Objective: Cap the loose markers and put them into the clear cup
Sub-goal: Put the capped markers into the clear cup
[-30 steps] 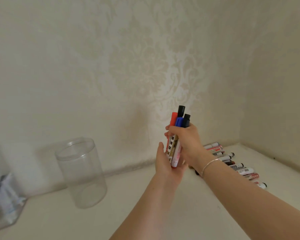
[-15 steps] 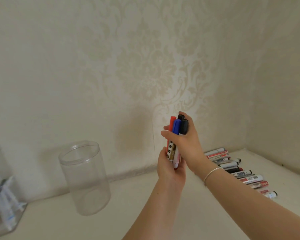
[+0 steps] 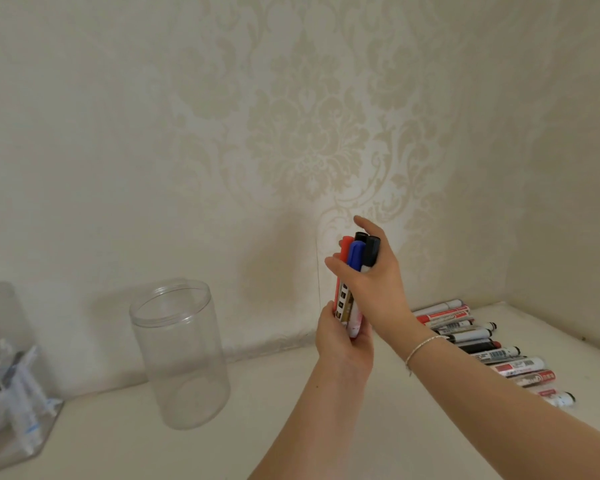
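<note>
A bundle of capped markers, with red, blue and black caps, stands upright in the air between both hands. My left hand grips the bundle's lower end from below. My right hand wraps around the upper part, thumb in front, index finger lifted above the caps. The clear cup stands upright and empty on the table, to the left of the hands. A row of several more markers lies on the table at the right, behind my right forearm.
A clear box holding white and blue items sits at the far left edge. The white table meets patterned walls at the back and right, forming a corner behind the marker row.
Both hands with the marker bundle have stayed nearly in place. My right hand has slid lower on the caps, and its index finger has lifted off them.
</note>
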Demonstrator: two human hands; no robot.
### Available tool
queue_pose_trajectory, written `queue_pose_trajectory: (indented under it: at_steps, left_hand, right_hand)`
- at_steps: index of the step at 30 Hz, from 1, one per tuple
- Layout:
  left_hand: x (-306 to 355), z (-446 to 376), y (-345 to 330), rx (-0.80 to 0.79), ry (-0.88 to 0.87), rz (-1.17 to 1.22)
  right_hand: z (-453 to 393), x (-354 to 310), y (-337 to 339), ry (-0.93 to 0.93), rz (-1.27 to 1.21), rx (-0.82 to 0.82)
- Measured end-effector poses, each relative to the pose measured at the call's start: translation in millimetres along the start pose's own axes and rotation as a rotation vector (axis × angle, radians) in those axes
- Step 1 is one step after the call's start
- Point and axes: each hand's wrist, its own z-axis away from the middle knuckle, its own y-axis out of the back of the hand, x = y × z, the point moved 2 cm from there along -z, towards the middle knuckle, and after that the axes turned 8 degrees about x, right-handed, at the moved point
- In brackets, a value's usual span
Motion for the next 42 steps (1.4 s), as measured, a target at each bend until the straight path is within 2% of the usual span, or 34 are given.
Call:
queue_pose_trajectory:
  at_steps: [10,17,24,29,33,37,42]
  left_hand:
    - [7.1,-8.4,0.4,0.028,-0.001,0.049]
    - [6.6,-7.8,-1.8,0.094,-0.009,0.096]
    - [8.6,-3.7,-2.6,0.081,0.006,0.106]
    - [11.7,-5.0,1.1,0.09,-0.021,0.106]
    - [15.1,-5.3,5.3,0.12,-0.025,0.141]
    - [28.6,1.8,-1.1,0.129,-0.053,0.101]
    - [48.1,6.6,-7.6,0.174,-0.125,0.007]
  right_hand:
    - [0.5,1.0,-1.4,-0.004,0.107,-0.036]
    - [-6.0,-4.2,0.5,0.064,0.108,-0.018]
    - [1.5,-10.9,-3.3,0.117,0.058,0.038]
    - [-2.7,-6.7,-9.6,0.024,0.007,0.025]
    - [-7.8,-4.7,-14.1,-0.016,0.077,-0.03]
    - [-13.8,-8.0,-12.2,0.056,0.252,-0.047]
    - [-20.2,-27.3,-16.4,0.3,0.768,-0.147]
